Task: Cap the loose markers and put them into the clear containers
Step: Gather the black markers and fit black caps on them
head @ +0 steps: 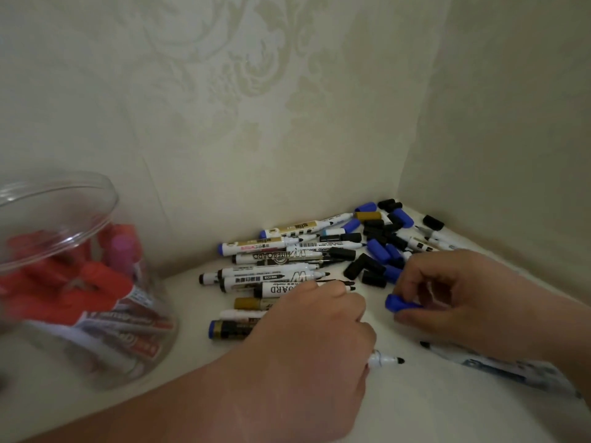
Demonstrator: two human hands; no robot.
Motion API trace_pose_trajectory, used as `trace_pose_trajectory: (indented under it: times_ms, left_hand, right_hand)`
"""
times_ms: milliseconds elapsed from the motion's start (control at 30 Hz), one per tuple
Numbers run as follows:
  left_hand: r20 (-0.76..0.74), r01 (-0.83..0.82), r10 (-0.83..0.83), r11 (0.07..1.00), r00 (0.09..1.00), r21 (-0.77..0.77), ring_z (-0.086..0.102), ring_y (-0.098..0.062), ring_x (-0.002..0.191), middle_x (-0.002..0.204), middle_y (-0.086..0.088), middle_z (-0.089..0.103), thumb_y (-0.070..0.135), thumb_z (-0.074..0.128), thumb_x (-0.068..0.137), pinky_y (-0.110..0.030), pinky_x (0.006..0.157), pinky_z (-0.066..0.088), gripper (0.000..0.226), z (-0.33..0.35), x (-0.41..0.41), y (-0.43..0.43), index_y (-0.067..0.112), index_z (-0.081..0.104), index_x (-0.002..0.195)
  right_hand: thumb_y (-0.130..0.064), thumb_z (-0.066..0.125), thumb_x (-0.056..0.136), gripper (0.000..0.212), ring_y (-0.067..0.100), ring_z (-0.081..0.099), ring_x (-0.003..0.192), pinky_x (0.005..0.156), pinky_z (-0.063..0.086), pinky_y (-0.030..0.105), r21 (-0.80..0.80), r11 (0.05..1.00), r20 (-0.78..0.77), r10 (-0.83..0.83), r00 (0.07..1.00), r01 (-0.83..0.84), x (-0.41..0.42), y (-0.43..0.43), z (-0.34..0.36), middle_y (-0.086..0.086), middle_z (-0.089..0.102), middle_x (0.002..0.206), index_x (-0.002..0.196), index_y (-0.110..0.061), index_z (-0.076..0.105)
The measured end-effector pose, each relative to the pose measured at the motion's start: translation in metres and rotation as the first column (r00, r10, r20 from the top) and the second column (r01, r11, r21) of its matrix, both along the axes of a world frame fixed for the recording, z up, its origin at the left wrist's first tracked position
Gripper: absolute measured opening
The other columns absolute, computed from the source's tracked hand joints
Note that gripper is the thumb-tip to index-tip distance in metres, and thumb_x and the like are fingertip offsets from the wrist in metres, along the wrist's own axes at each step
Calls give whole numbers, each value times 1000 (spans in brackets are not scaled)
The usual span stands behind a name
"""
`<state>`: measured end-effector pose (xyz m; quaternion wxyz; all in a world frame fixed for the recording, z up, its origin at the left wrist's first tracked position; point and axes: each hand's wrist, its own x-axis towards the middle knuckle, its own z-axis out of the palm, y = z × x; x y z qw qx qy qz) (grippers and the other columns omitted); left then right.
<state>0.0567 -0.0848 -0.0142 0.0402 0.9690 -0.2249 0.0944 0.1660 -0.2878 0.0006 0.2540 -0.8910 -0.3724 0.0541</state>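
- step in hand: capping. the right hand [454,292] pinches a small blue plastic cap [399,303] between thumb and fingertips, just above the white surface [431,410].
- the left hand [315,327] lies curled over the near end of the row of uncapped white-barrelled markers [271,271]. a black-nibbed white marker [385,360] pokes out from under its heel; whether the hand grips it cannot be told.
- the heap of loose black and blue caps [374,247] sits in the corner, just beyond the right hand.
- the clear round plastic container [105,199] stands well left and holds capped red markers [80,282].
- judgement: early stage, with many markers uncapped. the next move calls for a marker matching the blue cap, lined up nib to cap mouth and pressed home.
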Motion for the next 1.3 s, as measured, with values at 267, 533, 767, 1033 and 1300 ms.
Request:
trace_pose_trajectory:
  times_ms: [267,533,767,1033,1300]
  left_hand:
    - [-26,-110,113,989,993,101,28,-11,95,104,12,38,57,46,96,-32,82,27,33,9,-1,7,33,55,116]
    - [-76,-173,190,966,979,192,32,-5,95,98,20,32,79,45,83,-28,81,32,41,16,7,18,46,22,87]
    - [-15,-120,125,971,992,206,40,3,108,116,26,45,76,35,90,-16,89,33,40,-15,18,6,48,47,116]
    - [-68,-151,158,984,985,99,42,5,117,124,28,48,70,38,93,-14,93,29,39,-18,18,10,51,48,125]
    - [112,-81,88,995,990,-63,63,-5,77,86,22,62,54,50,89,-29,62,58,26,-10,10,-1,38,70,95]
  right_hand:
    - [-63,63,73,25,1,58,88,75,50,23,-112,990,33,87,996,-83,1,9,-9,-19,63,91,94,-50,63]
    - [-41,79,78,9,4,57,52,58,49,28,-14,956,40,-291,956,292,21,-49,40,-14,66,61,76,-40,70]
    - [-49,85,69,21,-2,59,54,60,45,20,-460,859,-151,-324,934,224,21,-77,53,-13,70,64,77,-32,76]
    - [-66,80,65,44,2,61,69,59,48,21,-746,649,-19,-243,970,148,-17,-31,47,-13,70,82,94,-33,73]
    - [-44,74,75,31,11,48,53,48,38,22,-783,602,52,-183,982,154,-21,-9,36,-6,53,60,73,-20,54]
